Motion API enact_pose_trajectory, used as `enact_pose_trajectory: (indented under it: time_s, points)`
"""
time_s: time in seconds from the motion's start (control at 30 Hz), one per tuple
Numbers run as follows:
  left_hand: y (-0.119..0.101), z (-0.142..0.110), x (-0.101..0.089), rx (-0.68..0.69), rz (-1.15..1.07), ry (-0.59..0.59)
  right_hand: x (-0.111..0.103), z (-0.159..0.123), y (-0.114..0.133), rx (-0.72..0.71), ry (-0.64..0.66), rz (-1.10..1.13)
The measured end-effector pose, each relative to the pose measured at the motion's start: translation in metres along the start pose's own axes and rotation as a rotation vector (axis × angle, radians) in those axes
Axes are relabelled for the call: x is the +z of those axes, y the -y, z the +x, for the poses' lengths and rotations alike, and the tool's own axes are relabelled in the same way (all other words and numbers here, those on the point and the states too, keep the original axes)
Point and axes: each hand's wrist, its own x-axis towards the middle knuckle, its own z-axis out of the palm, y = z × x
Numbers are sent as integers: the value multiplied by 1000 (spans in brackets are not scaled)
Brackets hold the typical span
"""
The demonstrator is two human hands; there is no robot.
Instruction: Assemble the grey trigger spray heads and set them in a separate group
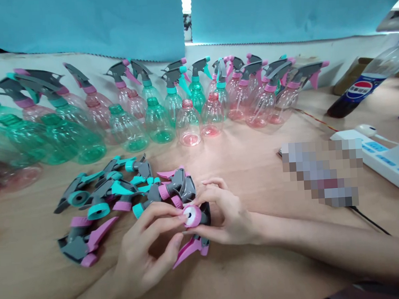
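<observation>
In front of me my right hand (223,211) grips a grey and pink spray trigger head (194,216), its collar turned to the left. A white disc with a dark centre hole shows inside the pink collar. The curled fingers of my left hand (148,247) meet that collar, two fingertips at the white disc and the thumb below. The pink trigger points down and left under my hands. Just behind and left lies a pile of grey trigger heads (104,191) with turquoise or pink parts. One pink and grey trigger head (78,242) lies left of my left hand.
Several open green bottles (131,131) and clear pinkish bottles (189,127) stand behind the pile, before a row of bottles fitted with trigger heads (240,95). A cola bottle (361,87), a white power strip (382,156) and a blurred-out object (319,173) are at right.
</observation>
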Motion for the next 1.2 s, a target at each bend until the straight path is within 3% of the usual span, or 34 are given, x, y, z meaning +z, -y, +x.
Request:
enact_pose_trajectory:
  time_s: [0.5, 0.9, 1.2]
  points:
    - [-1, 5, 1, 179, 17, -62, -1, 0, 1, -16, 18, 12]
    - [1, 2, 4, 168, -64, -96, -3, -4, 1, -14, 24, 24]
    - [5, 0, 4, 241, -10, -59, -1, -5, 0, -14, 42, 51]
